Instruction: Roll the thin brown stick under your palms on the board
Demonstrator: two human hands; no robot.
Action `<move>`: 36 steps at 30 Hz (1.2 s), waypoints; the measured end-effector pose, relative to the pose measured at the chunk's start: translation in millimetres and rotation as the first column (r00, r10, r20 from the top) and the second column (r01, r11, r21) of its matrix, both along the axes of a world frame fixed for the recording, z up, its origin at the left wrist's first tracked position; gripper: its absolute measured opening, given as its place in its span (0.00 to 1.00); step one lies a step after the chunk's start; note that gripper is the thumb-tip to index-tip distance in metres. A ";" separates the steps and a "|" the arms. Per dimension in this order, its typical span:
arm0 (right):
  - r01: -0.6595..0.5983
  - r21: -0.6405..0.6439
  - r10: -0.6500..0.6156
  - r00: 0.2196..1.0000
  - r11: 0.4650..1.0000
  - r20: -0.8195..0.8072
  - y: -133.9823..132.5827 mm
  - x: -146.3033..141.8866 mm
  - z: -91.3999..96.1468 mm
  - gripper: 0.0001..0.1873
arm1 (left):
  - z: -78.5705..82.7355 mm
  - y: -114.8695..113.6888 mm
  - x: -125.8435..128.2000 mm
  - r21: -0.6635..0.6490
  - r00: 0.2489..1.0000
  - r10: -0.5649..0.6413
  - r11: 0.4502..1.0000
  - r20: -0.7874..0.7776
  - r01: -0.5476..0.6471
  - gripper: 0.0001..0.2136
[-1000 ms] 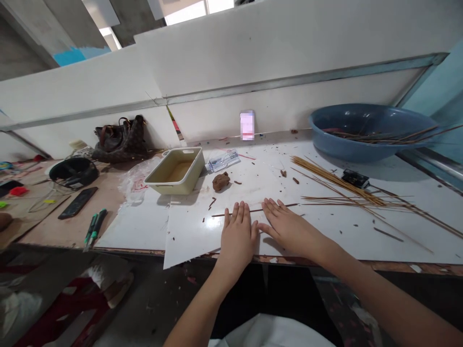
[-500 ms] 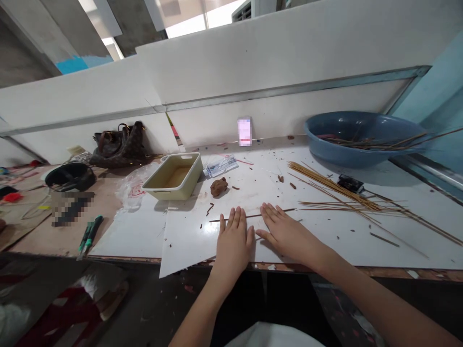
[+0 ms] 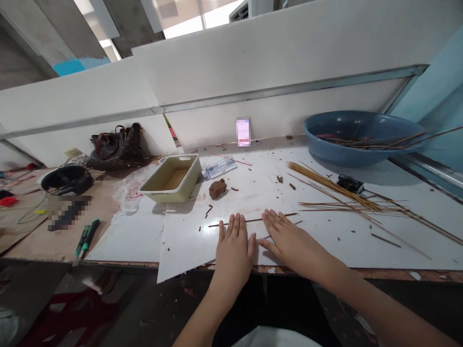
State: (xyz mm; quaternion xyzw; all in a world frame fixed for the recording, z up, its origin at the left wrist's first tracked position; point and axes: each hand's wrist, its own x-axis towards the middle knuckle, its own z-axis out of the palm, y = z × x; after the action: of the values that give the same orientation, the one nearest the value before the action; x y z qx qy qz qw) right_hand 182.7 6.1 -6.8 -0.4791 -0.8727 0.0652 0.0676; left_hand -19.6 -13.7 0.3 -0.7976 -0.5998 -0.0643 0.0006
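My left hand (image 3: 234, 248) lies palm down on the white board (image 3: 188, 248), fingers stretched forward over a thin brown stick (image 3: 254, 220). Beside it, my right hand (image 3: 289, 237) is also flat, its fingertips on the same stick. The stick runs crosswise, and both its ends show past the hands. The two thumbs point toward each other, almost touching. Beyond the left hand sits a lump of brown dough-like material (image 3: 217, 189), with small crumbs around it. To the right lies a loose bundle of thin tan sticks (image 3: 333, 187).
A pale yellow-green basin (image 3: 170, 195) stands at the left, near a clear plastic bag (image 3: 132, 190). A big blue tub (image 3: 347, 154) with sticks inside is at the back right. Green-handled tools (image 3: 87, 237), a headset-like black band (image 3: 67, 179) and a brown handbag (image 3: 115, 149) lie further left.
Both hands and the stick under them sit slightly nearer to me. The view has shifted a little as well. The hands remain flat.
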 end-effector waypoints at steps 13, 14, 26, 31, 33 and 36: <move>0.052 0.086 -0.051 0.999 0.995 -0.013 -32.2 -1.2 -11.6 0.47 | -15.5 -33.9 -9.0 0.067 0.997 -0.064 0.996 0.040 0.061 0.26; 0.051 0.066 -0.050 0.999 0.997 -0.013 -27.2 -0.4 -8.1 0.47 | -13.4 -29.1 -9.0 0.061 0.997 -0.063 0.996 0.038 0.060 0.27; 0.124 0.018 -0.124 0.992 0.992 0.019 -21.4 -9.4 -1.8 0.45 | -13.8 -17.5 1.9 0.127 0.999 -0.001 0.992 0.036 -0.003 0.27; 0.099 0.040 -0.098 0.995 0.994 -0.026 -41.5 -2.6 -4.0 0.45 | -9.7 -40.3 -7.2 0.083 0.998 -0.066 0.995 0.024 0.063 0.27; 0.078 0.043 -0.076 0.995 0.996 -0.061 -36.0 -3.0 -0.2 0.45 | -4.0 -37.3 -8.7 0.060 0.998 -0.063 0.996 0.019 0.062 0.26; 0.048 0.013 -0.047 0.994 0.999 -0.094 -22.1 -6.0 1.7 0.45 | 0.0 -29.1 -8.5 0.052 0.998 -0.060 0.997 0.015 0.059 0.25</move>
State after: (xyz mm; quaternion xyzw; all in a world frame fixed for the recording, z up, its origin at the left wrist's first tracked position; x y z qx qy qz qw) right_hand 176.7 -16.0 -5.1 -0.4957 -0.8574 0.0794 0.1135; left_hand -28.1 -42.8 0.3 -0.8143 -0.5739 -0.0862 0.0140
